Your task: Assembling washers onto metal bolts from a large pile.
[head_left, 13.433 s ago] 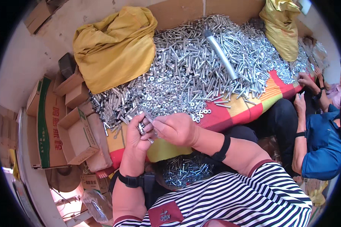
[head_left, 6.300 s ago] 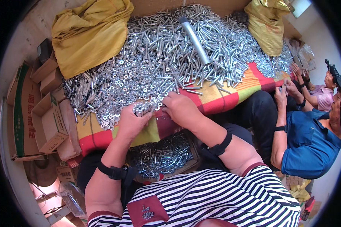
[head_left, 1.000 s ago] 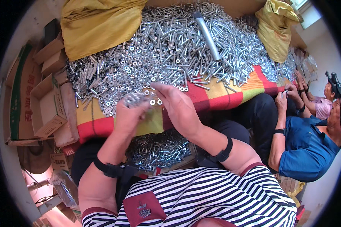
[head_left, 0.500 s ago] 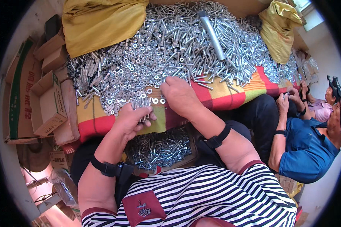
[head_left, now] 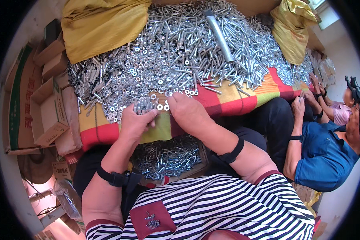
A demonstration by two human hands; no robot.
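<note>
My left hand (head_left: 134,123) is wrapped round a bunch of metal bolts (head_left: 145,106), their ends pointing up and away from me. Just to its right, my right hand (head_left: 189,112) has its fingers pinched together, low over the cloth edge. Whatever the pinch holds, if anything, is hidden. Beside those fingertips a few flat washers (head_left: 160,107) lie on the checked cloth (head_left: 224,105). Beyond both hands spreads a heap of loose washers and nuts (head_left: 138,74), which merges into a large pile of bolts (head_left: 180,36).
A metal tube (head_left: 220,38) lies on the pile. Yellow cloths (head_left: 104,30) cover its far corners. Open cardboard boxes (head_left: 48,112) stand at the left. Below the cloth edge is a box of bolts (head_left: 168,160). A co-worker in blue (head_left: 322,156) sits at the right.
My left hand has turned and lifted slightly, so the bolts now point away from me. My right hand has come down a little toward the washers near the cloth edge.
</note>
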